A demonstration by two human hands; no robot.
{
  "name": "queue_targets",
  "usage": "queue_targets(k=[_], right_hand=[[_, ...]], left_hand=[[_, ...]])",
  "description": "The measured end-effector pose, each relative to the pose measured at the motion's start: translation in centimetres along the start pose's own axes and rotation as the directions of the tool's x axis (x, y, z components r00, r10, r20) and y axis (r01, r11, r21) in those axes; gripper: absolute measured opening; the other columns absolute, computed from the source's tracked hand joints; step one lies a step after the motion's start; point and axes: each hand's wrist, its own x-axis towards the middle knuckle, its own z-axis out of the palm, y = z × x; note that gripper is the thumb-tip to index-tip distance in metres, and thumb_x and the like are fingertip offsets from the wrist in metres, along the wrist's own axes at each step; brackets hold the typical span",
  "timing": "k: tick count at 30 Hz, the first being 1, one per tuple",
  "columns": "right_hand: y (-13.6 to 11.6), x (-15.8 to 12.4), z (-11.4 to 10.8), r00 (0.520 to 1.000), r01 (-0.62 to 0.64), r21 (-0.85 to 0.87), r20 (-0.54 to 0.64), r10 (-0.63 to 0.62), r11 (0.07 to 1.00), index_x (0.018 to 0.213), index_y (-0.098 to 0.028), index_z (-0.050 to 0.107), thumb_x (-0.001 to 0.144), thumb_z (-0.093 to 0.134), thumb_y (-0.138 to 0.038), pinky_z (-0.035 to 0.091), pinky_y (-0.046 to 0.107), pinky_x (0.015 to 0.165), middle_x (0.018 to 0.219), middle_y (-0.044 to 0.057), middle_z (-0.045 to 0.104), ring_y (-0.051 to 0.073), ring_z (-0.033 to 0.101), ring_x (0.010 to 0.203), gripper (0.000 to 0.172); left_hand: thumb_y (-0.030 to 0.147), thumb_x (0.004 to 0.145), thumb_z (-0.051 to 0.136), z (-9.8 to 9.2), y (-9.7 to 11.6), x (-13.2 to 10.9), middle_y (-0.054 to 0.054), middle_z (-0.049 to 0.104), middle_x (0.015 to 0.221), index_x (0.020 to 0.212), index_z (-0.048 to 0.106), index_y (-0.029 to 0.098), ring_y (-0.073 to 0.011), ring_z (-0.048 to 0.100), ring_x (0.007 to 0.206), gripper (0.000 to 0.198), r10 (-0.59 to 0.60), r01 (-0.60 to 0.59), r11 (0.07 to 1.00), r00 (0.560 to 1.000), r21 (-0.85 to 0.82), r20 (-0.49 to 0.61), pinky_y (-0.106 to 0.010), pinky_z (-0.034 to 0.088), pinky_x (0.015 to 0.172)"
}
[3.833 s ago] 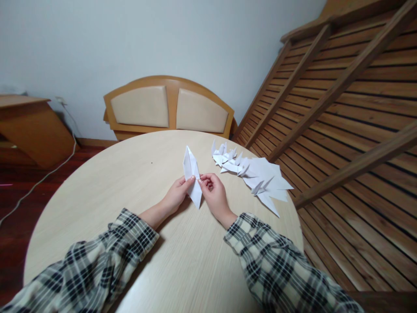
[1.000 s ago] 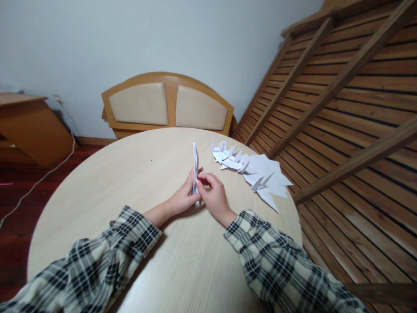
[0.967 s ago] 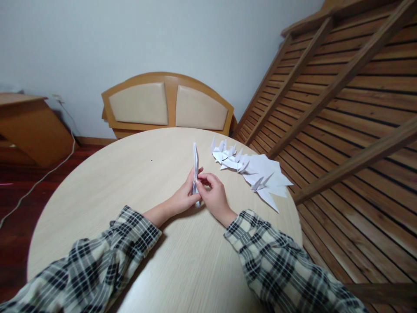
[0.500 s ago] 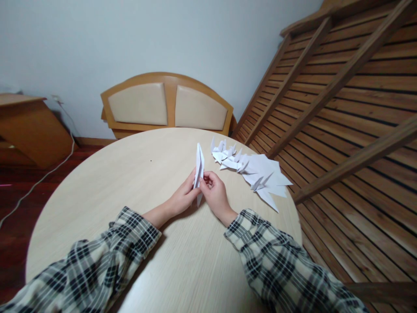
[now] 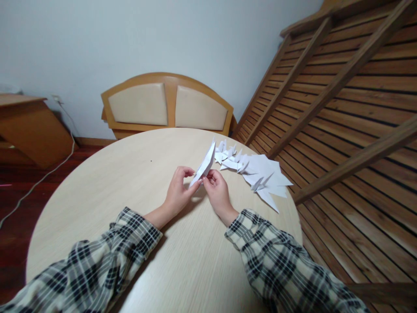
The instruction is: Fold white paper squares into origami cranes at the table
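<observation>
Looks from person's own head, forward and down over round table (image 5: 97, 191). Sits above and behind both plaid sleeves (image 5: 87, 265), close enough to show these large and running off along bottom. Puts left hand (image 5: 178, 190) and right hand (image 5: 217, 191) just below middle of frame. Faces pale wall (image 5: 163, 39), with headboard (image 5: 171, 104) ahead past table's far rim. Spans wide, catching desk (image 5: 29, 130) at left border and slatted wooden panel (image 5: 339, 85) slanting up right side. Crops table's near part.
</observation>
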Motion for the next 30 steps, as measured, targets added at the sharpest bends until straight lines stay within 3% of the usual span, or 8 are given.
queue_targets(k=[4, 8, 17, 24, 30], right_hand=[[-0.1, -0.1, 0.1, 1.000, 0.012, 0.021, 0.009, -0.012, 1.000, 0.089, -0.021, 0.054, 0.083, 0.055, -0.024, 0.055, 0.032, 0.074, 0.085, 0.002, 0.066, 0.015, 0.065, 0.082, 0.007], [0.0, -0.2, 0.1, 1.000, 0.020, 0.031, 0.008, -0.020, 0.999, 0.090, -0.021, 0.055, 0.083, 0.057, -0.024, 0.056, 0.031, 0.073, 0.086, 0.002, 0.066, 0.015, 0.066, 0.080, 0.008], [0.5, -0.4, -0.1, 1.000, 0.006, -0.022, 0.002, -0.006, 1.000, 0.097, -0.020, 0.056, 0.084, 0.059, -0.028, 0.056, 0.033, 0.079, 0.096, 0.005, 0.066, 0.016, 0.066, 0.089, 0.016], [0.8, -0.3, -0.2, 1.000, 0.003, -0.009, -0.014, -0.003, 1.000, 0.098, -0.021, 0.057, 0.083, 0.061, -0.029, 0.055, 0.034, 0.081, 0.098, 0.005, 0.064, 0.017, 0.064, 0.092, 0.018], [0.3, -0.3, 0.0, 1.000, -0.008, 0.058, 0.019, 0.007, 0.998, 0.099, -0.021, 0.058, 0.083, 0.060, -0.026, 0.054, 0.035, 0.084, 0.101, 0.006, 0.066, 0.018, 0.065, 0.094, 0.016]], left_hand=[[0.028, 0.083, 0.065, -0.3, 0.3, 0.1, -0.003, 0.056, 0.093, 0.096, 0.053, 0.020, -0.0185, 0.054, 0.087, 0.020, 0.061, -0.059, 0.997, 0.997, 0.052, -0.053, -0.034, 0.045, 0.079], [0.025, 0.083, 0.065, -0.4, 0.7, 0.2, -0.004, 0.057, 0.099, 0.098, 0.054, 0.021, -0.0197, 0.053, 0.096, 0.019, 0.145, -0.140, 0.988, 0.985, 0.061, -0.090, -0.036, 0.043, 0.086], [0.024, 0.086, 0.062, -0.7, 1.1, 0.2, -0.002, 0.062, 0.088, 0.089, 0.061, 0.021, -0.0191, 0.056, 0.087, 0.004, 0.141, -0.137, 0.988, 0.988, 0.069, -0.056, -0.036, 0.044, 0.081], [0.020, 0.086, 0.063, -0.5, 0.5, 0.3, -0.005, 0.059, 0.108, 0.089, 0.063, 0.021, -0.0206, 0.055, 0.105, 0.004, 0.174, -0.167, 0.983, 0.979, 0.069, -0.104, -0.041, 0.044, 0.092], [0.021, 0.088, 0.060, -0.5, 0.8, 0.2, -0.004, 0.067, 0.095, 0.090, 0.062, 0.019, -0.0176, 0.062, 0.091, 0.003, 0.145, -0.147, 0.988, 0.988, -0.040, -0.048, -0.036, 0.048, 0.084]])
